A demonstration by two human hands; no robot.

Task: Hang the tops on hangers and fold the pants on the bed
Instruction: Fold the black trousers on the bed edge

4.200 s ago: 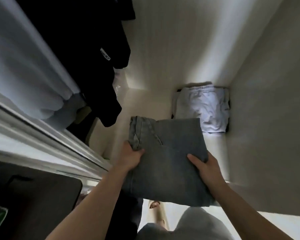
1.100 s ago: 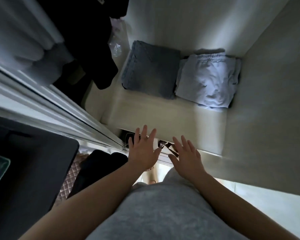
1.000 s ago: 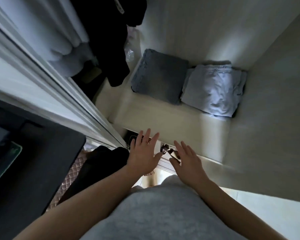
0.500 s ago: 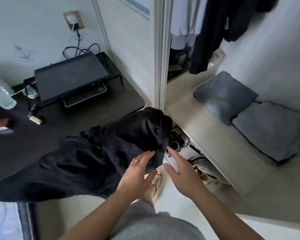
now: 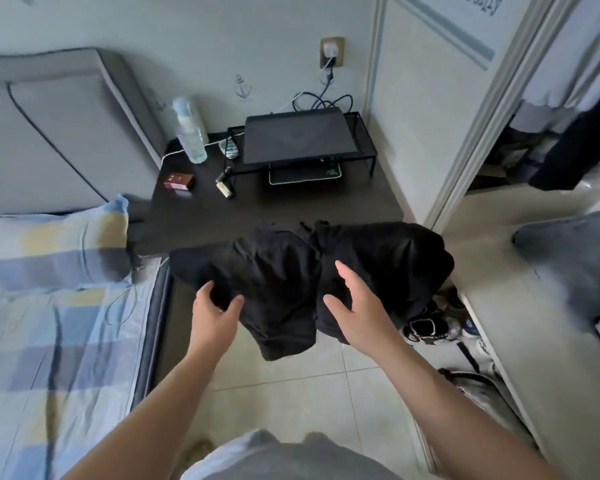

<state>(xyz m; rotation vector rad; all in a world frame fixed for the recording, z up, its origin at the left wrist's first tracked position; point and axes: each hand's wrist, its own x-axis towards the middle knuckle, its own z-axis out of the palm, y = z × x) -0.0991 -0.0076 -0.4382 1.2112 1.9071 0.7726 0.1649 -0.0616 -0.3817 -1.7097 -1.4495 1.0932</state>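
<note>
1. Closest of all are the person's grey clothes (image 5: 291, 459) at the bottom edge. Two bare arms reach forward from there.
2. The left hand (image 5: 212, 313) curls its fingers and thumb round a fold of the black clothing (image 5: 291, 271), near its left end. It has hold of that fold.
3. The right hand (image 5: 355, 306) is spread wide, with straight fingers and the thumb out to the side. It is over the middle of the black clothing. I cannot tell if it touches it.
4. The black clothing lies crumpled over the front edge of the dark bench (image 5: 274, 209). Part of it hangs down above the tiled floor (image 5: 291, 393). I cannot tell if it is a top or pants.
5. On the left is the bed (image 5: 49, 341) with a blue and yellow checked sheet. Its pillow (image 5: 56, 244) lies just beside the bench.
6. On the right, shoes (image 5: 426, 327) sit on the floor by a low pale shelf (image 5: 534, 323). Some folded grey clothing (image 5: 575, 244) lies on that shelf, but it looks blurry.
7. Farther back on the bench are a small red box (image 5: 178, 180), a clear bottle (image 5: 189, 129) and a black wire stand (image 5: 361, 157). A flat dark screen (image 5: 295, 136) rests on the stand.
8. Farthest away are the grey headboard (image 5: 49, 133), a wall socket (image 5: 332, 51) with wires, and dark clothes (image 5: 575, 150) hanging in the wardrobe.
</note>
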